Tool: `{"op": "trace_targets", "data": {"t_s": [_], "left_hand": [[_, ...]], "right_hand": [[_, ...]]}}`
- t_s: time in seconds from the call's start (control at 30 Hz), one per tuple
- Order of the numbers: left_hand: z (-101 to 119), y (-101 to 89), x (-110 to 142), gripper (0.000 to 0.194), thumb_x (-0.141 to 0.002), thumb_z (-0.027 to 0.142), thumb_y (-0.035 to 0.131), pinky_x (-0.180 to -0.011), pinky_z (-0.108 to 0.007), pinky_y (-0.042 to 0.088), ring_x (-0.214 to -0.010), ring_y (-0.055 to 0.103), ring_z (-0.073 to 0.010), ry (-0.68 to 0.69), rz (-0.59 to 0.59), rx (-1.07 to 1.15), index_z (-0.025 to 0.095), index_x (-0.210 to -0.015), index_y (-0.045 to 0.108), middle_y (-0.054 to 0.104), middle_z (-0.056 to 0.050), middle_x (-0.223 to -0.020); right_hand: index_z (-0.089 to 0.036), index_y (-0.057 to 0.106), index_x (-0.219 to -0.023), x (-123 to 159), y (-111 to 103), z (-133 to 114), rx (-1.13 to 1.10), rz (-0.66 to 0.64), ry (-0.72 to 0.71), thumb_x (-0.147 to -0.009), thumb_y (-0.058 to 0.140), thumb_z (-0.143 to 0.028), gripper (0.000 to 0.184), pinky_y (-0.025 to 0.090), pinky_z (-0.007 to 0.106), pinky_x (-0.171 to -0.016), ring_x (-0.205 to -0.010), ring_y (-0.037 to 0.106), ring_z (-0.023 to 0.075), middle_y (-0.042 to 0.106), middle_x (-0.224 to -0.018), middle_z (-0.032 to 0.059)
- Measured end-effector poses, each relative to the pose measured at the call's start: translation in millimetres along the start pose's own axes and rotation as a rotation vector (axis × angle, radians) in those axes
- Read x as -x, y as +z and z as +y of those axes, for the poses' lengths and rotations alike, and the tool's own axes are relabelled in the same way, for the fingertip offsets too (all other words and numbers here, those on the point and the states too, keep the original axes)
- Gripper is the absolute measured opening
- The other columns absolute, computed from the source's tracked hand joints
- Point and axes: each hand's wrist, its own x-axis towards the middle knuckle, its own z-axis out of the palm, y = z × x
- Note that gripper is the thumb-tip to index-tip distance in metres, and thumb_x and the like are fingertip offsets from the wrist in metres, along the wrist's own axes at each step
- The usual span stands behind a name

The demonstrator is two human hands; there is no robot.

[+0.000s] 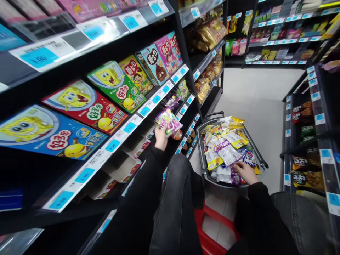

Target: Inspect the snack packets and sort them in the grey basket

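My left hand (160, 136) is closed on a small pink and white snack packet (169, 122), held in front of the lower shelf on the left. Just behind that packet, purple packets (171, 101) and a green packet (183, 90) sit on the shelf. Over to the right, my right hand (245, 171) rests at the near edge of a heap of snack packets, its fingertips against a purple and silver packet (225, 174). Whether those fingers grip it I cannot make out. The heap fills a dark shopping basket (202, 156) on the floor.
Cartoon snack boxes (87, 102) line the shelf above my left hand, behind a price-label strip (130, 127). Another shelf of packets (308, 177) stands close on the right. A red stool (212, 233) is between my legs. The tiled aisle (252, 85) runs ahead to further shelves.
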Motion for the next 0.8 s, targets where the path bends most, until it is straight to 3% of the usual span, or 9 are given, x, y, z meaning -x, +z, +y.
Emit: {"op": "trace_targets", "data": {"t_s": [0.13, 0.2, 0.27, 0.4, 0.5, 0.6, 0.67, 0.73, 0.8], "left_hand": [[-17.1, -4.4, 109.4, 0.036, -0.062, 0.027, 0.070, -0.071, -0.031, 0.050, -0.075, 0.063, -0.0186, -0.067, -0.308, -0.149, 0.012, -0.094, 0.062, 0.067, -0.007, -0.086], [-19.7, 3.6, 161.3, 0.025, -0.070, 0.028, 0.065, -0.072, -0.031, 0.049, -0.076, 0.062, -0.0197, 0.048, -0.373, -0.348, 0.013, -0.089, 0.065, 0.068, -0.006, -0.083], [-19.9, 12.9, 203.3, 0.017, -0.077, 0.024, 0.059, -0.078, -0.033, 0.047, -0.085, 0.061, -0.0206, 0.275, -0.404, -0.560, 0.016, -0.090, 0.067, 0.068, -0.006, -0.089], [-25.0, 19.7, 247.0, 0.027, -0.083, 0.015, 0.050, -0.090, -0.038, 0.042, -0.109, 0.052, -0.0242, 0.710, -0.687, -0.772, 0.025, -0.101, 0.068, 0.067, -0.005, -0.104], [-35.3, 16.1, 251.6, 0.031, -0.084, 0.015, 0.047, -0.095, -0.042, 0.039, -0.115, 0.048, -0.0257, 0.751, -0.936, -0.701, 0.025, -0.105, 0.067, 0.065, -0.006, -0.110], [-45.5, 14.6, 246.7, 0.032, -0.078, 0.026, 0.058, -0.102, -0.046, 0.033, -0.124, 0.038, -0.0289, 0.518, -1.017, -0.499, 0.025, -0.110, 0.064, 0.055, -0.007, -0.126], [-51.1, 16.7, 243.6, 0.050, -0.073, 0.034, 0.065, -0.104, -0.047, 0.031, -0.129, 0.032, -0.0300, 0.161, -0.945, -0.239, 0.027, -0.122, 0.055, 0.043, -0.007, -0.137], [-56.0, 20.6, 242.4, 0.066, -0.075, 0.040, 0.061, -0.100, -0.048, 0.036, -0.127, 0.037, -0.0291, -0.189, -0.875, 0.028, 0.031, -0.136, 0.037, 0.037, -0.007, -0.141], [-59.8, 24.8, 242.7, 0.076, -0.077, 0.039, 0.058, -0.094, -0.047, 0.042, -0.121, 0.046, -0.0272, -0.411, -0.868, 0.224, 0.034, -0.142, 0.019, 0.036, -0.008, -0.142]], "right_hand": [[-0.020, 0.058, -0.083, 26.6, 14.1, -36.9, -0.406, -0.106, 0.139, -0.070, 0.060, -0.045, 0.028, 0.050, 0.030, -0.048, -0.049, 0.062, 0.0167, 0.069, -0.072, 0.0057], [-0.022, 0.054, -0.094, 49.9, 21.2, -55.4, -0.664, -0.221, 0.166, -0.072, 0.057, -0.055, 0.040, 0.050, 0.031, -0.046, -0.047, 0.062, 0.0165, 0.070, -0.077, 0.0065], [-0.026, 0.049, -0.104, 73.6, 27.4, -67.8, -0.895, -0.354, 0.150, -0.071, 0.053, -0.063, 0.050, 0.054, 0.038, -0.054, -0.058, 0.067, 0.0209, 0.070, -0.084, 0.0069], [-0.029, 0.047, -0.105, 98.0, 32.7, -66.5, -1.110, -0.390, 0.101, -0.068, 0.063, -0.054, 0.048, 0.055, 0.046, -0.070, -0.079, 0.069, 0.0247, 0.068, -0.096, 0.0046], [-0.030, 0.048, -0.107, 93.1, 29.1, -50.9, -1.045, -0.278, 0.105, -0.062, 0.072, -0.026, 0.051, 0.056, 0.043, -0.071, -0.080, 0.067, 0.0217, 0.067, -0.097, 0.0004], [-0.031, 0.049, -0.107, 82.6, 24.3, -37.0, -0.978, -0.143, 0.024, -0.057, 0.071, -0.013, 0.057, 0.058, 0.038, -0.067, -0.081, 0.065, 0.0186, 0.066, -0.100, -0.0021], [-0.032, 0.051, -0.107, 77.9, 22.9, -31.6, -0.949, -0.119, -0.020, -0.056, 0.071, -0.013, 0.058, 0.059, 0.036, -0.065, -0.082, 0.064, 0.0180, 0.065, -0.100, -0.0022], [-0.032, 0.052, -0.107, 75.1, 22.8, -28.3, -0.918, -0.147, -0.047, -0.055, 0.072, -0.015, 0.058, 0.058, 0.035, -0.066, -0.083, 0.064, 0.0185, 0.065, -0.100, -0.0016], [-0.033, 0.051, -0.111, 72.6, 22.8, -25.1, -0.860, -0.193, -0.083, -0.057, 0.072, -0.018, 0.060, 0.058, 0.036, -0.070, -0.087, 0.064, 0.0199, 0.065, -0.103, -0.0003]]}}
